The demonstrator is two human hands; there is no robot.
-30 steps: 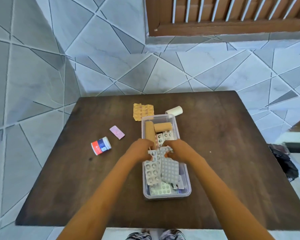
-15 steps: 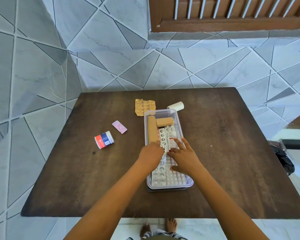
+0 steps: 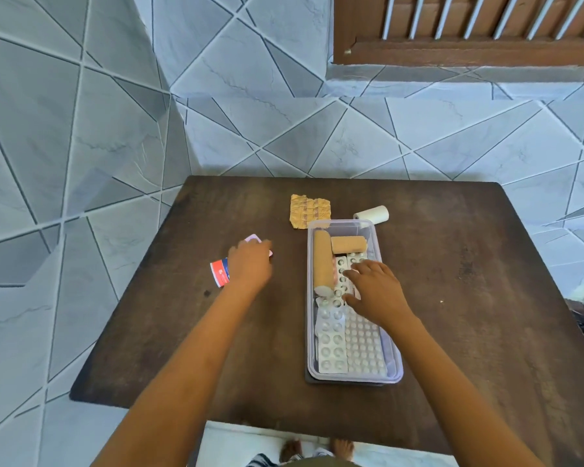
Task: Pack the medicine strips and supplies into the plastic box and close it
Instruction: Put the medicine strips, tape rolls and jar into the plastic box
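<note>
hands [image 3: 250, 264] [image 3: 376, 291]: right rests on strips [image 3: 351, 345] inside plastic box [image 3: 390, 374]

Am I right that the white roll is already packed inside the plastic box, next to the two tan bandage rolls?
Not quite. The head view shows the white roll lying on the table, just outside the far end of the plastic box. The two tan bandage rolls are inside the box.

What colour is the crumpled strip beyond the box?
Golden yellow with faint reddish print; the crumpled strip shows best in the head view.
</note>
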